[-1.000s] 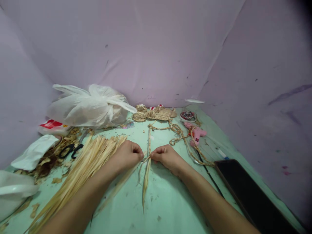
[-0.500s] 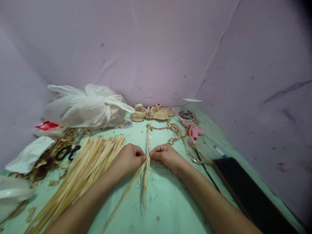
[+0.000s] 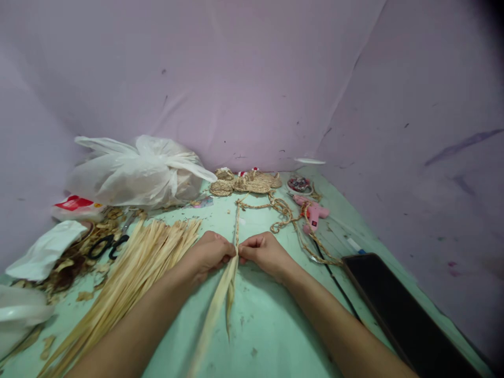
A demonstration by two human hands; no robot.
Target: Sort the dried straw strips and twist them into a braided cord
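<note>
At the near end of the braid (image 3: 237, 226), my two hands meet from opposite sides: left hand (image 3: 216, 253) on its left, right hand (image 3: 264, 254) on its right, neither clearly nearer. Each is closed to a narrow fingertip pinch on the plant fibre there, though I cannot tell which strand either one has. The braid's long axis runs almost straight away from me, thin, knobbly and straw-coloured. Toward me from that same end hang the loose ends (image 3: 214, 310) — a broad, pale ribbon slanting left and a shorter, darker one tapering to a point.

Left of the braid, a sheaf of flat strips (image 3: 137, 283) fans out, papery and creased, on the smooth green desk (image 3: 275, 325). Right of the braid's far end lies rough, looped cord (image 3: 281, 210) — rounder and browner, tangled beside a pink plastic glue gun (image 3: 315, 212).
</note>
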